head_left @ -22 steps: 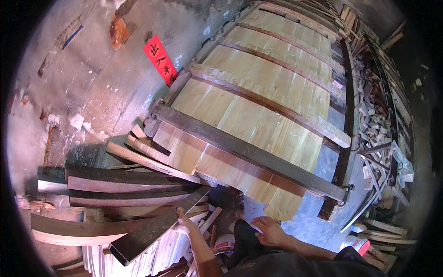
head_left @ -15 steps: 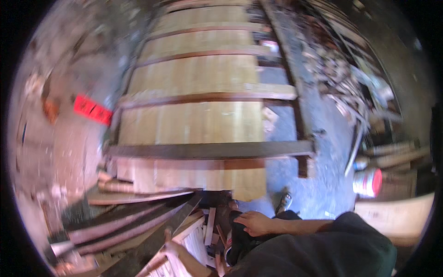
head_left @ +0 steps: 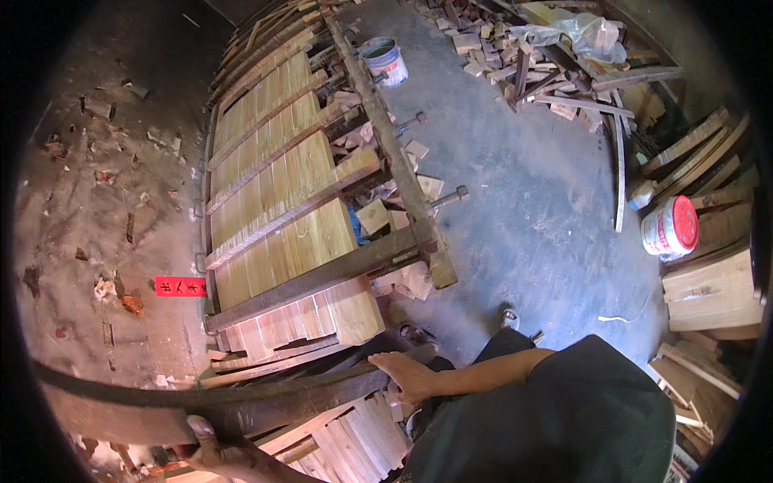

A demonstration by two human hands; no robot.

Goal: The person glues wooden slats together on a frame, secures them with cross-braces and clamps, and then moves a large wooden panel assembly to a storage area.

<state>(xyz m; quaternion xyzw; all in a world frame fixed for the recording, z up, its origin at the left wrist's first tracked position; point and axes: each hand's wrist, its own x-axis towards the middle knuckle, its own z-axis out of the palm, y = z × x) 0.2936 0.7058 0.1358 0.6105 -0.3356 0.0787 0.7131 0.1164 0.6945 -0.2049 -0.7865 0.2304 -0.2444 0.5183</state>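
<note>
Both hands — left hand [head_left: 211,451], right hand [head_left: 407,377] — grip a long dark plank [head_left: 201,402], lifted, not yet set on the stack of pale boards [head_left: 354,439].

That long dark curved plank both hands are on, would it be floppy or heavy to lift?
The dark curved plank looks thick and solid, so probably stiff and heavy. Its length likely makes it unwieldy; the left hand and right hand grip it far apart.

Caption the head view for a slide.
Both bare hands, left hand and right hand, grip a long dark curved wooden plank beside pale clamped timber panels.
</note>
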